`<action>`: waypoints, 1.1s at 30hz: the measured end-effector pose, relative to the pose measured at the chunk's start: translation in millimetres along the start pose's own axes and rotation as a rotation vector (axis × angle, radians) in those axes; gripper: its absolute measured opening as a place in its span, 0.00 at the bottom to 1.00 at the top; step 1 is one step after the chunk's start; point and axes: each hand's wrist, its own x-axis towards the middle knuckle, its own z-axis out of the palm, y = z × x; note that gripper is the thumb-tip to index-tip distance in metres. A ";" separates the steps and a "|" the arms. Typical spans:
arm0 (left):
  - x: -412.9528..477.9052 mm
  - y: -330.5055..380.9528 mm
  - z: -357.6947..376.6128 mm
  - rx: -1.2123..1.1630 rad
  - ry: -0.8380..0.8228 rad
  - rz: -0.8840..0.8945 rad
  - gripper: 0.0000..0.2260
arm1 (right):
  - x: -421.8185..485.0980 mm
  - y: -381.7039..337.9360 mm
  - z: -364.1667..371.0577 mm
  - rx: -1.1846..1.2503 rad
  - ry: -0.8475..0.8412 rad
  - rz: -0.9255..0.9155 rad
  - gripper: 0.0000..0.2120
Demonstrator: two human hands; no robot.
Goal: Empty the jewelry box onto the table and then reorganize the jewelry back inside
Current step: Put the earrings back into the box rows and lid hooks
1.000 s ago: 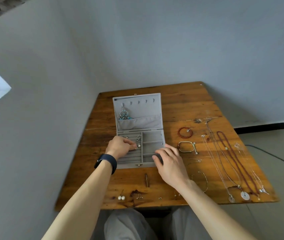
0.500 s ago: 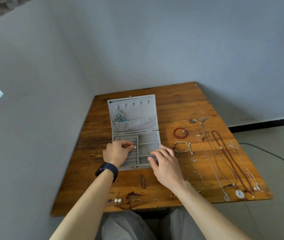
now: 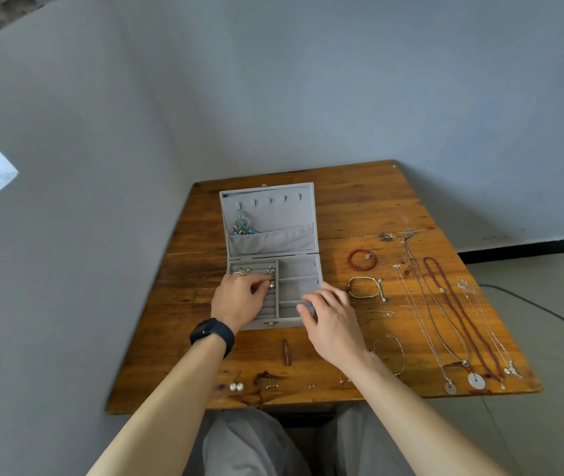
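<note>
Both hands stay where they were a moment ago, on the open grey jewelry box [image 3: 298, 269]; only the camera has drifted.

Head view, looking down: the jewelry box sits left of centre on a wooden table [image 3: 359, 207], with its lid tipped back. A turquoise drop earring [image 3: 242, 225] hangs from a hook inside the lid. The left hand [image 3: 239, 300], with a dark watch [image 3: 212, 333] on its wrist, lies over the box's left ring rolls. Its thumb and fingertips pinch a small metal piece [image 3: 271, 285], too small to identify. The right hand [image 3: 332, 317] curls round the box's near right corner, gripping it. Just right of the box lie a red bead bracelet [image 3: 349, 260] and a green cord bracelet [image 3: 363, 278]. Farther right of it, several long necklaces [image 3: 476, 380] stretch toward the person. In front of the box, at the table's near edge, sit two pearl earrings [image 3: 236, 386].
</note>
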 end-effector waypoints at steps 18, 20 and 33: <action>-71.0 -8.1 -54.8 -0.308 -0.063 -0.095 0.13 | -2.6 -6.3 -18.1 -0.023 -0.038 -0.004 0.15; -94.8 -11.9 -56.9 -0.294 -0.015 -0.113 0.14 | -11.5 -11.1 -21.0 -0.049 0.018 -0.043 0.14; -183.0 -29.8 -27.3 -0.248 0.019 -0.143 0.15 | -83.1 -84.0 7.3 -0.039 -0.112 -0.227 0.13</action>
